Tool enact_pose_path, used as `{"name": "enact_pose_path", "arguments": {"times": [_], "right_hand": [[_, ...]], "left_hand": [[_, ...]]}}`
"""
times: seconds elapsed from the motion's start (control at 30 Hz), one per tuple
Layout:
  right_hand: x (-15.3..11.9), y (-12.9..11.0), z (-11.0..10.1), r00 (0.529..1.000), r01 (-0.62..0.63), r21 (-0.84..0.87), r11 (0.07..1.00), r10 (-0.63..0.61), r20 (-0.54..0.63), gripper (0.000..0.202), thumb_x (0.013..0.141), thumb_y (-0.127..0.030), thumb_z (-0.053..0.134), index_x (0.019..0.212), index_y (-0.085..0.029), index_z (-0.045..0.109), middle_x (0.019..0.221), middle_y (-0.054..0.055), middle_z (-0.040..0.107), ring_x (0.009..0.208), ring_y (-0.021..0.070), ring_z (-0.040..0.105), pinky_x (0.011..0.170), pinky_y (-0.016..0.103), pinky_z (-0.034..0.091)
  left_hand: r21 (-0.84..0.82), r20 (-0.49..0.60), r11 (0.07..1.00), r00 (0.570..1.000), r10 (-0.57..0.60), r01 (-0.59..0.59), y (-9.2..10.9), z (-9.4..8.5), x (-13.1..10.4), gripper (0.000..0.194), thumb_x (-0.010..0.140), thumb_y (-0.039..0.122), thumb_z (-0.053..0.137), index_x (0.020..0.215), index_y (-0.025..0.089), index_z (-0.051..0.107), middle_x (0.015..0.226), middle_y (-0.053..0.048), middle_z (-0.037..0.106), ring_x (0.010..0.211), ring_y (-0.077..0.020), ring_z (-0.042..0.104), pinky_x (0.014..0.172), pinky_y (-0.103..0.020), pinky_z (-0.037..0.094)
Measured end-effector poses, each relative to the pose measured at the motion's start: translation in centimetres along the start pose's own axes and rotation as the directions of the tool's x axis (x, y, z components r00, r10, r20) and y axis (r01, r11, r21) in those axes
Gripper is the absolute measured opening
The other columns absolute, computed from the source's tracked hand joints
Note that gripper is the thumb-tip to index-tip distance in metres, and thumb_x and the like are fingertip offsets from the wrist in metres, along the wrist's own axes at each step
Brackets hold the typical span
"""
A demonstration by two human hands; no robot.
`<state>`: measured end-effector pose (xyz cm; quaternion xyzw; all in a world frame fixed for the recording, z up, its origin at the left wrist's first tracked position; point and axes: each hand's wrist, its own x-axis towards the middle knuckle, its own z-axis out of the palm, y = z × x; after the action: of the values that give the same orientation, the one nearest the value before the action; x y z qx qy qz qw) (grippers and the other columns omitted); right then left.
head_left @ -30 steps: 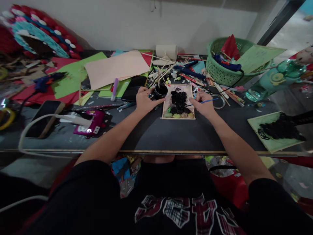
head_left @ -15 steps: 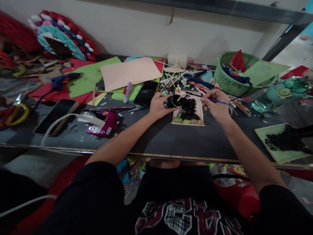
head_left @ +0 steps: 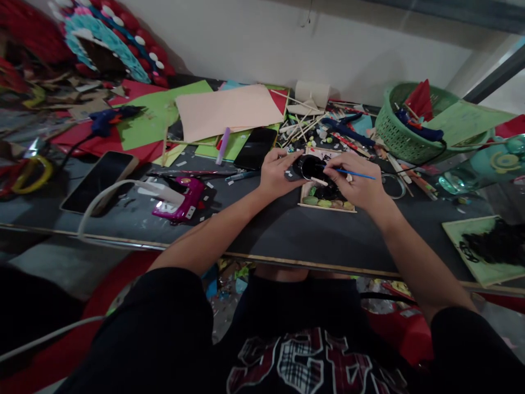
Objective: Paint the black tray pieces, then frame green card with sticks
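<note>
My left hand is closed round a small jar of black paint, tilted with its mouth toward the right. A pale stick shows at the jar's mouth. Between the fingers of my right hand is a thin blue paintbrush, its tip hidden at the jar opening. Under both hands lies a small light panel with stones along its near edge, greenish and tan, and a black-painted area above them. The hands and jar cover much of the panel.
Behind stand a green basket and a toilet roll. Loose sticks and pliers lie nearby. Leftward are a phone, coloured paper, a purple power strip and another phone. A second black-painted panel lies right.
My right hand has brought the brush left to the jar's mouth. The jar is now tipped toward it, its opening more visible. The whole view has shifted slightly.
</note>
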<state>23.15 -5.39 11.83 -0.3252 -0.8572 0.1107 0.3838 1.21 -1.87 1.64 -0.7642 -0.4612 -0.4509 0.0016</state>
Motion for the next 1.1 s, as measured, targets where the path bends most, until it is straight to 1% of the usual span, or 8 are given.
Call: {"name": "enact_pose_path", "arguments": {"times": [0.17, 0.27, 0.4, 0.53, 0.67, 0.73, 0.87, 1.1], "right_hand": [[0.0, 0.0, 0.5, 0.999, 0.014, -0.049, 0.999, -0.013, 0.031, 0.013, 0.093, -0.033, 0.058, 0.085, -0.026, 0.064, 0.089, 0.004, 0.072, 0.088, 0.021, 0.067, 0.082, 0.036, 0.051], [-0.1, -0.2, 0.3, 0.994, -0.06, 0.038, 0.997, 0.063, -0.084, 0.019, 0.093, -0.039, 0.059, 0.081, -0.025, 0.063, 0.084, 0.004, 0.069, 0.081, 0.0191, 0.065, 0.077, 0.035, 0.052], [-0.6, 0.8, -0.3, 0.888, -0.225, 0.365, 0.903, 0.345, -0.306, 0.032, 0.092, -0.056, 0.056, 0.086, -0.025, 0.058, 0.078, 0.001, 0.062, 0.059, 0.0114, 0.057, 0.052, 0.027, 0.044], [-0.8, 4.3, -0.2, 0.784, -0.314, 0.597, 0.738, 0.557, -0.276, 0.044, 0.083, -0.069, 0.061, 0.094, -0.028, 0.051, 0.073, -0.003, 0.059, 0.049, 0.0092, 0.051, 0.042, 0.024, 0.033], [-0.9, 7.2, 0.9, 0.728, -0.408, 0.607, 0.682, 0.644, -0.235, 0.052, 0.077, -0.075, 0.061, 0.091, -0.027, 0.046, 0.068, -0.003, 0.058, 0.05, 0.012, 0.052, 0.043, 0.025, 0.034], [-1.2, 7.2, 1.5, 0.746, -0.434, 0.494, 0.754, 0.608, -0.272, 0.051, 0.078, -0.074, 0.061, 0.087, -0.026, 0.046, 0.069, -0.002, 0.057, 0.054, 0.0139, 0.055, 0.049, 0.029, 0.04], [-1.8, 5.5, 2.0, 0.849, -0.445, 0.13, 0.886, 0.464, -0.254, 0.042, 0.089, -0.066, 0.051, 0.086, -0.025, 0.05, 0.076, 0.003, 0.062, 0.065, 0.0188, 0.058, 0.066, 0.038, 0.048], [-1.9, 4.9, 2.2, 0.885, -0.458, -0.179, 0.871, 0.427, -0.187, 0.037, 0.099, -0.049, 0.035, 0.075, -0.024, 0.047, 0.074, 0.006, 0.061, 0.082, 0.0241, 0.059, 0.093, 0.046, 0.042]], "left_hand": [[0.004, 0.025, 1.0, 1.0, -0.005, 0.005, -0.1, 0.0, -0.1, 0.066, 0.072, 0.068, 0.073, 0.122, 0.026, 0.067, 0.095, -0.008, 0.073, 0.098, -0.0284, 0.059, 0.094, -0.046, 0.045], [0.01, 0.023, 1.0, 1.0, -0.019, 0.019, 0.0, -0.2, -0.1, 0.068, 0.071, 0.07, 0.074, 0.122, 0.025, 0.067, 0.094, -0.008, 0.072, 0.096, -0.0282, 0.058, 0.092, -0.046, 0.046], [-0.03, -0.002, 0.997, 0.997, -0.076, 0.076, 0.0, -0.1, 0.0, 0.069, 0.069, 0.073, 0.074, 0.117, 0.023, 0.069, 0.09, -0.008, 0.067, 0.094, -0.0271, 0.057, 0.087, -0.043, 0.048], [-0.069, -0.038, 0.983, 0.984, -0.173, 0.17, -0.3, 0.1, 0.0, 0.067, 0.067, 0.071, 0.077, 0.108, 0.019, 0.071, 0.086, -0.006, 0.06, 0.092, -0.0254, 0.058, 0.084, -0.039, 0.05], [-0.097, -0.074, 0.959, 0.958, -0.275, 0.268, -0.5, 0.1, 0.2, 0.055, 0.067, 0.066, 0.078, 0.093, 0.018, 0.071, 0.083, -0.004, 0.056, 0.091, -0.0237, 0.058, 0.083, -0.036, 0.05], [-0.106, -0.089, 0.948, 0.947, -0.31, 0.3, -0.5, 0.1, 0.2, 0.048, 0.072, 0.064, 0.076, 0.085, 0.019, 0.069, 0.08, -0.004, 0.056, 0.091, -0.0239, 0.058, 0.084, -0.036, 0.05], [-0.117, -0.092, 0.934, 0.933, -0.349, 0.338, -0.6, 0.2, 0.3, 0.049, 0.076, 0.068, 0.069, 0.08, 0.019, 0.065, 0.075, -0.004, 0.054, 0.088, -0.0235, 0.057, 0.081, -0.035, 0.049], [-0.119, -0.072, 0.929, 0.93, -0.361, 0.351, -0.3, 0.1, 0.3, 0.053, 0.075, 0.072, 0.067, 0.083, 0.02, 0.066, 0.079, -0.005, 0.056, 0.089, -0.025, 0.057, 0.083, -0.037, 0.048]]}}
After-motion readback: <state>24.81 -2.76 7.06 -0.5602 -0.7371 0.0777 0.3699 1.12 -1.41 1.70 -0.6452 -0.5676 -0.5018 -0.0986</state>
